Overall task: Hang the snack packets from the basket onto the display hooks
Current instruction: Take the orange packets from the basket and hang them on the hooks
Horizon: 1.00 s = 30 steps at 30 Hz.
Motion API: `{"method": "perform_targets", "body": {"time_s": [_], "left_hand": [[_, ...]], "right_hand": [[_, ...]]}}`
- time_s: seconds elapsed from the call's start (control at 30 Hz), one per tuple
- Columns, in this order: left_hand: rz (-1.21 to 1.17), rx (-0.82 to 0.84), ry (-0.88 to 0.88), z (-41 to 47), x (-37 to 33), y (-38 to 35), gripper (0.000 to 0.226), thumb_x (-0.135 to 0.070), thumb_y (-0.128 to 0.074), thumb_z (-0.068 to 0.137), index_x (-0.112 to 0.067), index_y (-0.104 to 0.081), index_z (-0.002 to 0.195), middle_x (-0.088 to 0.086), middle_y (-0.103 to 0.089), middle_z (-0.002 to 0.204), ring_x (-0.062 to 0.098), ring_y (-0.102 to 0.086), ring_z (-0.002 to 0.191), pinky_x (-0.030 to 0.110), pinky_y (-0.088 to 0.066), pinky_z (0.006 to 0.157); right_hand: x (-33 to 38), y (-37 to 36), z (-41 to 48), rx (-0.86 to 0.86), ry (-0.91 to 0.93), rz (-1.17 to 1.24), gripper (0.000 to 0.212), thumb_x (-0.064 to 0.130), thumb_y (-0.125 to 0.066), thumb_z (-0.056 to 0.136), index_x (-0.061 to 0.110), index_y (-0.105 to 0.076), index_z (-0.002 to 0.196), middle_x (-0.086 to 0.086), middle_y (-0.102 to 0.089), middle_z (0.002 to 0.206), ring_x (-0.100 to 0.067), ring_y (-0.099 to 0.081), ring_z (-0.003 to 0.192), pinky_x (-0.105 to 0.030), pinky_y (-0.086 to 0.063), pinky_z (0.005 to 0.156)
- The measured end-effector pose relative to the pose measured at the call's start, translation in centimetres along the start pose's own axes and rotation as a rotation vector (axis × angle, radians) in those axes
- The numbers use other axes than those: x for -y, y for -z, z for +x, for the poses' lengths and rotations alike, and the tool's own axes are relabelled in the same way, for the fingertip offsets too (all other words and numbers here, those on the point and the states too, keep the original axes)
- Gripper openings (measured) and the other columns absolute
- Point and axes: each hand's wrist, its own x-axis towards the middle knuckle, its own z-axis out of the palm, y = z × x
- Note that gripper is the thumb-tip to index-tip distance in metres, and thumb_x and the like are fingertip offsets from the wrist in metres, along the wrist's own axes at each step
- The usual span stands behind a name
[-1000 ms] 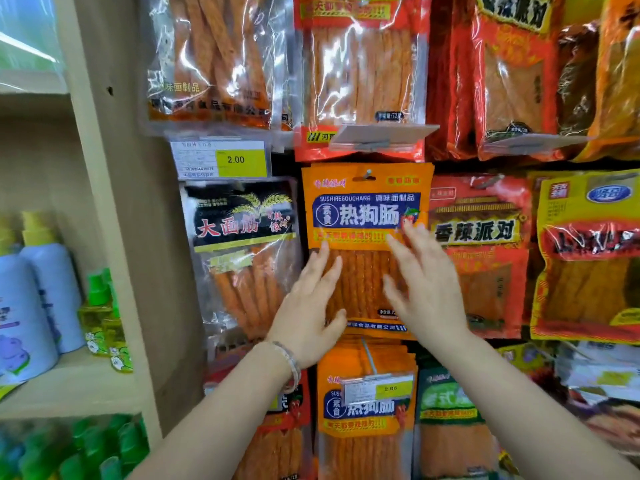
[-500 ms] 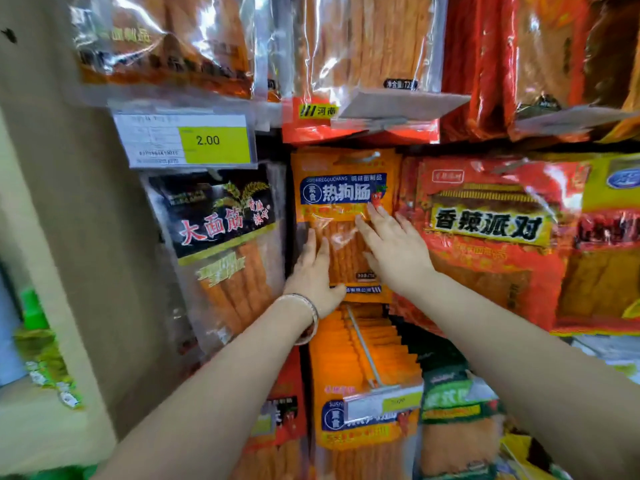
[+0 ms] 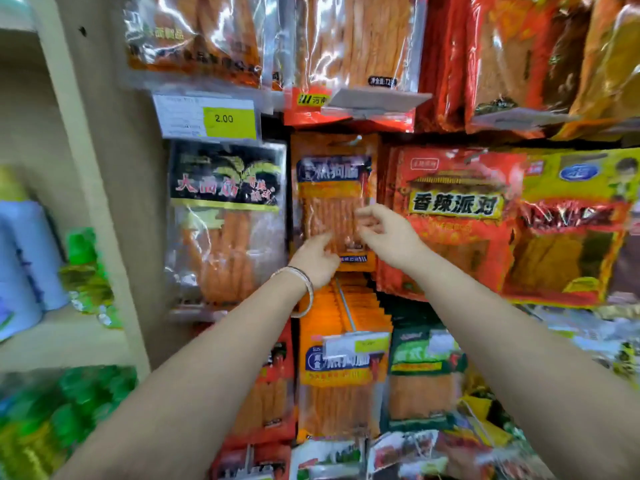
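Both hands had come off the flat, orange plastic snack packet (image 3: 331, 188) with the blue label band, where their straight fingers had lain half a second before. That packet hung upright at the middle of the display, its top just under the row above. The right hand (image 3: 384, 233) hovered in front of its lower right part, fingers loosely curled and parted, pinching nothing. The left hand (image 3: 317, 258), a silver bangle (image 3: 304, 289) on its wrist, sat at the packet's lower left corner with its fingers bent away from the camera. It held nothing visible; whether its fingertips touched the film could not be told. A clear packet with a black header (image 3: 225, 220) hung just to the left and a red packet with a yellow name panel (image 3: 450, 220) just to the right. Below hung a full row of matching orange packets (image 3: 343, 375). A yellow price tag reading 2.00 (image 3: 228, 119) sat up to the left.
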Motion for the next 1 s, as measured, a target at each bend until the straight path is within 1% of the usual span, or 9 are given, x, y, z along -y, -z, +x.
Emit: {"method": "perform_targets", "body": {"time_s": [0.1, 0.2, 0.3, 0.4, 0.53, 0.67, 0.83, 0.93, 1.0], "left_hand": [[-0.214, -0.058, -0.018, -7.4, 0.3, -0.9, 0.036, -0.001, -0.054, 0.090, -0.009, -0.057, 0.125, 0.018, -0.060, 0.113, 0.031, -0.060, 0.095, 0.029, -0.047, 0.084], [-0.315, -0.061, 0.087, -16.8, 2.7, -2.6, 0.027, 0.003, -0.055, 0.088, -0.012, -0.063, 0.108, 0.004, -0.059, 0.093, 0.018, -0.051, 0.072, 0.023, -0.043, 0.067], [-0.332, 0.028, 0.329, -27.5, 7.6, -5.5, 0.021, 0.002, -0.052, 0.091, 0.002, -0.063, 0.110, 0.006, -0.057, 0.092, 0.002, -0.051, 0.065, 0.008, -0.040, 0.063], [-0.403, 0.137, 0.719, -38.8, 12.8, -8.2, 0.013, -0.003, -0.050, 0.094, -0.009, -0.061, 0.093, -0.007, -0.060, 0.079, -0.012, -0.054, 0.055, 0.004, -0.041, 0.061], [-0.388, 0.285, 1.056, -52.1, 16.5, -10.1, 0.009, 0.009, -0.053, 0.083, 0.001, -0.054, 0.080, 0.004, -0.054, 0.062, -0.002, -0.051, 0.034, 0.010, -0.040, 0.038], [-0.411, 0.276, 1.320, -61.8, 18.9, -11.2, 0.020, -0.004, -0.048, 0.094, -0.007, -0.057, 0.077, 0.009, -0.051, 0.072, 0.012, -0.057, 0.062, 0.019, -0.044, 0.060], [-0.381, 0.177, 1.439, -67.9, 22.0, -8.0, 0.020, -0.008, -0.054, 0.091, 0.001, -0.064, 0.106, 0.020, -0.061, 0.107, 0.032, -0.059, 0.099, 0.037, -0.048, 0.090], [-0.415, 0.133, 1.491, -68.6, 24.3, -3.8, 0.017, -0.009, -0.054, 0.092, -0.006, -0.064, 0.106, 0.012, -0.061, 0.092, 0.006, -0.064, 0.063, 0.015, -0.050, 0.058], [-0.421, 0.097, 1.506, -68.5, 26.4, -0.9, 0.013, -0.008, -0.054, 0.092, -0.012, -0.064, 0.101, 0.006, -0.058, 0.085, 0.008, -0.060, 0.059, 0.012, -0.046, 0.049]], "right_hand": [[-0.2, -0.2, -7.8, -0.026, -0.063, 0.144, 0.016, 0.012, -0.059, 0.089, 0.021, -0.059, 0.102, 0.005, -0.059, 0.090, -0.008, -0.053, 0.079, -0.011, -0.042, 0.068], [-1.1, -1.9, -17.0, 0.052, -0.156, 0.235, 0.014, 0.006, -0.058, 0.090, 0.011, -0.060, 0.103, 0.010, -0.054, 0.080, -0.005, -0.050, 0.072, -0.004, -0.037, 0.064], [-2.6, -5.2, -26.5, 0.237, -0.314, 0.293, 0.020, 0.003, -0.055, 0.091, 0.003, -0.058, 0.111, -0.001, -0.054, 0.082, -0.013, -0.051, 0.075, -0.012, -0.039, 0.066], [-4.1, -9.3, -36.0, 0.407, -0.513, 0.331, 0.022, -0.003, -0.053, 0.091, -0.006, -0.055, 0.113, -0.015, -0.051, 0.084, -0.014, -0.050, 0.064, -0.018, -0.040, 0.060], [-5.0, -14.0, -47.2, 0.713, -0.754, 0.273, 0.013, -0.007, -0.048, 0.092, -0.004, -0.056, 0.102, -0.015, -0.051, 0.076, -0.011, -0.049, 0.053, -0.017, -0.034, 0.049], [-4.2, -17.8, -55.3, 0.993, -1.021, 0.170, 0.024, 0.001, -0.050, 0.092, 0.018, -0.048, 0.074, -0.006, -0.048, 0.070, -0.014, -0.048, 0.051, -0.018, -0.033, 0.046], [-2.0, -21.8, -59.9, 1.340, -0.808, -0.055, 0.033, 0.006, -0.050, 0.091, 0.019, -0.045, 0.061, -0.007, -0.048, 0.072, -0.018, -0.047, 0.069, -0.033, -0.041, 0.068], [0.5, -25.3, -59.0, 1.415, -0.702, -0.099, 0.023, 0.011, -0.050, 0.093, 0.014, -0.051, 0.071, -0.006, -0.050, 0.076, -0.022, -0.052, 0.079, -0.041, -0.045, 0.082], [2.7, -28.2, -57.6, 1.362, -0.718, -0.049, 0.008, 0.014, -0.053, 0.093, 0.011, -0.058, 0.089, -0.004, -0.056, 0.084, -0.026, -0.057, 0.086, -0.039, -0.046, 0.084]]}}
